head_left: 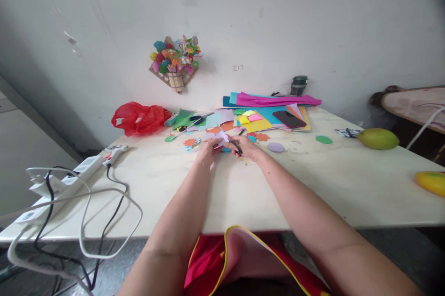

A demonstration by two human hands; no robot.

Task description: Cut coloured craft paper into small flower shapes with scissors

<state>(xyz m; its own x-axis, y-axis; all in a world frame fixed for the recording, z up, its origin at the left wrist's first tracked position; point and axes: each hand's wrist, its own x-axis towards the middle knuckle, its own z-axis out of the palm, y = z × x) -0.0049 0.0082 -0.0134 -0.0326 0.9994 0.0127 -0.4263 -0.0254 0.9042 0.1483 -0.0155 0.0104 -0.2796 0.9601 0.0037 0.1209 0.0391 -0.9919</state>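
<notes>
My left hand (207, 150) is closed on a small light purple paper cutout (221, 137) with a scalloped edge. In my right hand (246, 147) is a pair of scissors (235, 148) with dark handles, the blades up against the paper. Around both hands lie scalloped and round paper pieces: an orange piece (261, 137), a purple disc (276, 147), a green disc (324, 139) and a pile of mixed cutouts (192, 144). Tiny scraps (246, 162) are scattered just below my right hand. The finger grips are partly hidden.
Behind the hands lie coloured sheets (269, 114), a phone (289, 119) and another pair of scissors (200, 118). A red plastic bag (139, 119) sits at the back left. Power strips (66, 189) with looping cables occupy the left edge; a greenish-yellow fruit (378, 139) rests at right.
</notes>
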